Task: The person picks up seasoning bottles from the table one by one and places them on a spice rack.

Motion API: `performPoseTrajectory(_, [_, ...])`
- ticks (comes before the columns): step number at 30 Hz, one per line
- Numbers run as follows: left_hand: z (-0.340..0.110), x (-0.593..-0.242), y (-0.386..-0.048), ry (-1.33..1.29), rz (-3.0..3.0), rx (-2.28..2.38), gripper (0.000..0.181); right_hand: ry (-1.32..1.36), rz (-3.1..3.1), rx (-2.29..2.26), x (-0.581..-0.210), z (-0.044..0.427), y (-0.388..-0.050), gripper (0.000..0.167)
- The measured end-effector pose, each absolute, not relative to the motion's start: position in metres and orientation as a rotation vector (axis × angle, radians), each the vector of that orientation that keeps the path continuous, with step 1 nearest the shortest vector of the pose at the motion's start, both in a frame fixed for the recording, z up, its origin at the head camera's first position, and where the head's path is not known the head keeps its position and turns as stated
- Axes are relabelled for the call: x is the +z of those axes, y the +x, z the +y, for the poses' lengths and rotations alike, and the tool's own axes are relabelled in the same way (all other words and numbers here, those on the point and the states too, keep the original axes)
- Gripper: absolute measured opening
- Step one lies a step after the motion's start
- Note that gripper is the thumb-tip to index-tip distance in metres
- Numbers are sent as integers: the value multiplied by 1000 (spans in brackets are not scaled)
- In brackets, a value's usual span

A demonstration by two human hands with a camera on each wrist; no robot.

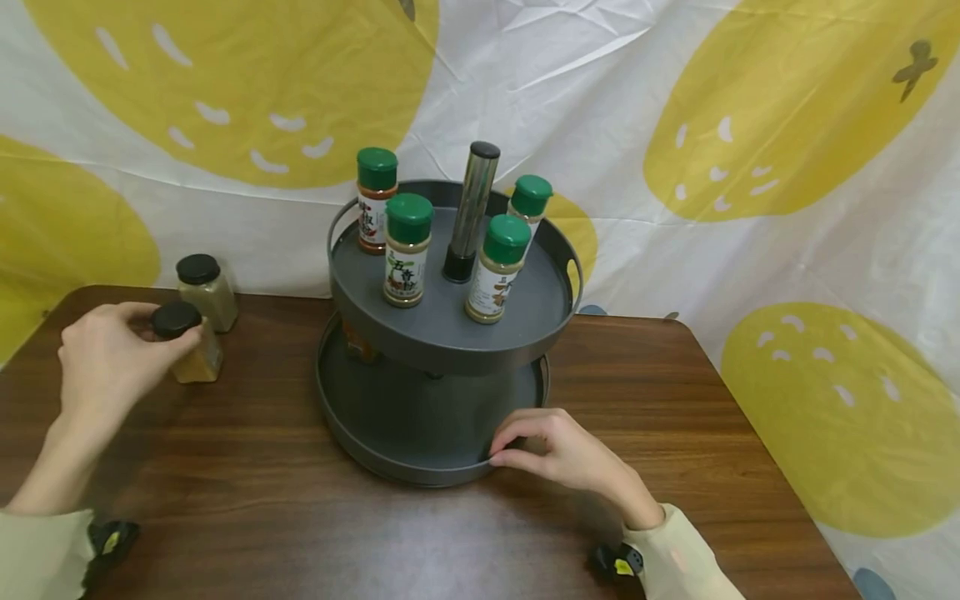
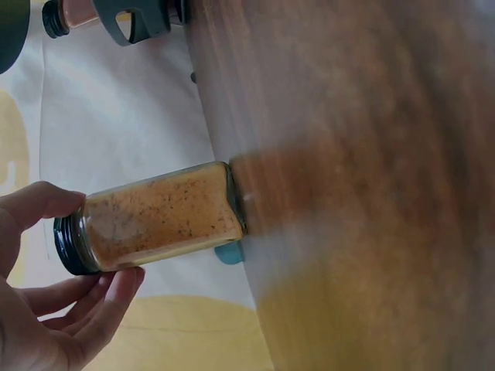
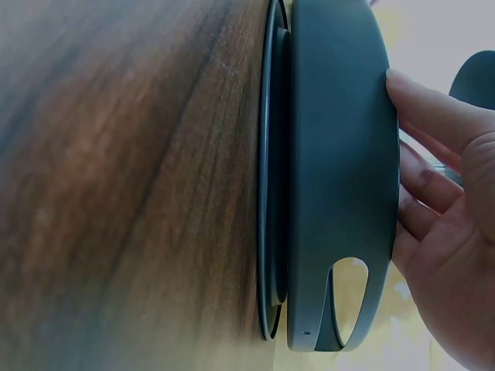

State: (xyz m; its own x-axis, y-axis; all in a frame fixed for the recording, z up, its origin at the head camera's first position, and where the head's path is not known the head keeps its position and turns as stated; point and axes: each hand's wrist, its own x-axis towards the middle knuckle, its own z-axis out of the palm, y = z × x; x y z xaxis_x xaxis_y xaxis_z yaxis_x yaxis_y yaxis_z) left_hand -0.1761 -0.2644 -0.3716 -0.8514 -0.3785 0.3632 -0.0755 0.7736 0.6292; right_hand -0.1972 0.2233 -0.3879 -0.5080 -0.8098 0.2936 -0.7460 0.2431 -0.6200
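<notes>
My left hand [image 1: 112, 358] grips a square glass spice jar [image 2: 162, 216] near its black lid, with thumb on one side and fingers on the other. Orange-tan powder with dark flecks fills it. The jar's base is at the tabletop; whether it bears weight there I cannot tell. Just behind stands a second black-lidded jar [image 1: 213, 300] of paler powder. My right hand [image 1: 562, 450] pinches the front rim of the lower tier of a dark grey two-tier turntable [image 3: 340, 154], thumb outside, fingers over the inner side.
On the upper tier stand several green-capped spice bottles [image 1: 405, 258] around a metal post [image 1: 476, 208]. Something orange-brown [image 1: 360, 342] sits at the lower tier's left, mostly hidden. A patterned cloth [image 1: 570, 92] hangs behind the wooden table [image 1: 300, 533].
</notes>
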Motion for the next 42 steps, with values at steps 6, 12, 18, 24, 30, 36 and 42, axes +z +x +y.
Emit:
performPoseTrajectory(6, [-264,-364,-171,343,-2488,-824,54,-1519,2417,-1124,-389,220,-195,8])
performPoseTrajectory(12, [-259,-351,-167,276,-2437,-795,50,-1526,2421,-1133,-391,218,-193,6])
performPoseTrajectory(18, [-249,-338,-161,217,-2436,-855,51,-1524,2420,-1143,-394,216,-189,6])
performPoseTrajectory(24, [-236,-325,-151,156,-2397,-917,51,-1520,2424,-1141,-394,213,-187,6])
performPoseTrajectory(30, [-223,-314,-144,116,-2359,-940,48,-1516,2432,-1136,-394,212,-186,6])
performPoseTrajectory(36, [-213,-306,-142,97,-2348,-1005,48,-1514,2447,-1132,-394,210,-185,7])
performPoseTrajectory(42, [-203,-303,-145,63,-2341,-1045,47,-1506,2437,-1152,-395,205,-183,8])
